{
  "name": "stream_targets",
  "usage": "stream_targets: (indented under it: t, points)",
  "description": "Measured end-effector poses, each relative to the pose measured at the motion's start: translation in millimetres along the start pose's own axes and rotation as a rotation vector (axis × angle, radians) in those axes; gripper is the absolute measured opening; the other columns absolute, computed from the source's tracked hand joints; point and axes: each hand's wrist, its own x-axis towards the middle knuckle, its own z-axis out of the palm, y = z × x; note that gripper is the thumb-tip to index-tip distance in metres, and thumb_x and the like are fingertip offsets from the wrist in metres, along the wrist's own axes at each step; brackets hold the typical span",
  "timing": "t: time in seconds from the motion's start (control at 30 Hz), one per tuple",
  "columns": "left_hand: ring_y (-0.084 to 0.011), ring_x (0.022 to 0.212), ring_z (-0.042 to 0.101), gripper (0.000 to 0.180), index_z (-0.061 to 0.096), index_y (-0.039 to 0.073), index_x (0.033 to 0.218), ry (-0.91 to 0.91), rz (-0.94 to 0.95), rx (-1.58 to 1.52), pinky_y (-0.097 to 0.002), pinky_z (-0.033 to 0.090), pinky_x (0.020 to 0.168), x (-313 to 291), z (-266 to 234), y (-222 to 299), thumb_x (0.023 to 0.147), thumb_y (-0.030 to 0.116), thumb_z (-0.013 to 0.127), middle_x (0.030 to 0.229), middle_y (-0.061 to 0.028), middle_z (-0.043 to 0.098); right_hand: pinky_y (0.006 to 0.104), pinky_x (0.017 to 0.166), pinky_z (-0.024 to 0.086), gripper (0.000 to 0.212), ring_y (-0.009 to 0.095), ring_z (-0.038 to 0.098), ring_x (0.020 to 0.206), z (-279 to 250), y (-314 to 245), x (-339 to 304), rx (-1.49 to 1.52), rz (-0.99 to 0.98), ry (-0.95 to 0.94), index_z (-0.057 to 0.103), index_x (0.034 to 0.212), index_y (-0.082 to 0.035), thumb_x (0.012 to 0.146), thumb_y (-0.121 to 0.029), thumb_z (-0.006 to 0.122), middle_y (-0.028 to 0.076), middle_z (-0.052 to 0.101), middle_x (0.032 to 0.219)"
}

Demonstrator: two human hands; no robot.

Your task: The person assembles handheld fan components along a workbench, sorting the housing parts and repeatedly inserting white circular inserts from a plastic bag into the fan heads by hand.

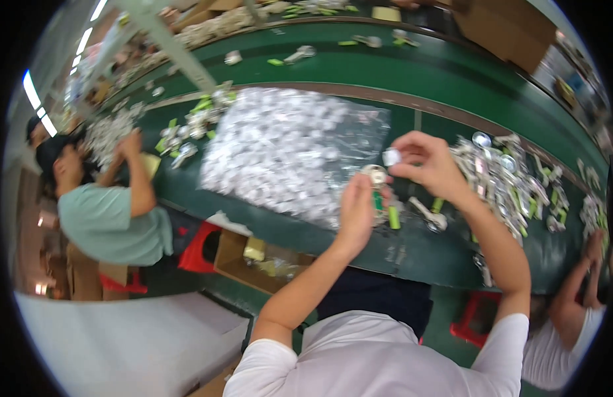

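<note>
My left hand (359,210) is closed around a small assembly (375,176) with a round whitish head, a green board and a bright green tab hanging below. Close above that head, my right hand (427,164) pinches a small white disc (390,157) between thumb and fingertips. Left of both hands lies a large clear plastic bag (363,132) full of small white pieces. A similar assembly (429,215) lies on the green work surface (320,241) under my right forearm, and a heap of them (495,175) sits to the right.
A green conveyor belt (366,63) with scattered parts runs along the far side. At left a person in a green shirt (111,221) works beside another parts pile (194,126). Another person's arms (578,278) reach in at right. An open cardboard box (230,255) stands below the table.
</note>
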Motion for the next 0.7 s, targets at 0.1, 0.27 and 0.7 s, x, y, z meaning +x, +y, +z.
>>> stream_targets:
  t: [0.1,0.27,0.7]
  points:
    - [-0.0084,0.075,0.055,0.031,0.057,0.003,0.110,-0.065,0.045,-0.022,-0.0237,0.046,0.067,-1,2,8,0.108,0.027,0.037,0.089,-0.0030,0.060,0.0264,0.073,0.053,0.031,0.012,0.066,0.080,15,-14,-12,-0.243,-0.286,-0.011,0.064,0.102,0.001,0.075,-0.002,0.079,0.007,0.067,0.093]
    - [-0.0089,0.078,0.055,0.032,0.056,0.000,0.113,-0.085,0.036,-0.077,-0.0250,0.047,0.070,-5,15,11,0.108,0.024,0.036,0.095,-0.0041,0.060,0.0266,0.070,0.052,0.030,0.015,0.064,0.076,18,-23,-24,-0.434,-0.368,0.061,0.067,0.099,0.001,0.072,0.000,0.080,0.009,0.066,0.096]
    - [-0.0086,0.090,0.056,0.024,0.058,-0.003,0.110,-0.071,0.191,-0.002,-0.0261,0.047,0.079,-4,21,16,0.103,0.018,0.050,0.105,-0.0044,0.058,0.0271,0.072,0.054,0.029,0.015,0.064,0.080,20,-14,-28,-0.202,-0.317,0.140,0.070,0.100,0.000,0.073,0.005,0.077,0.009,0.061,0.107]
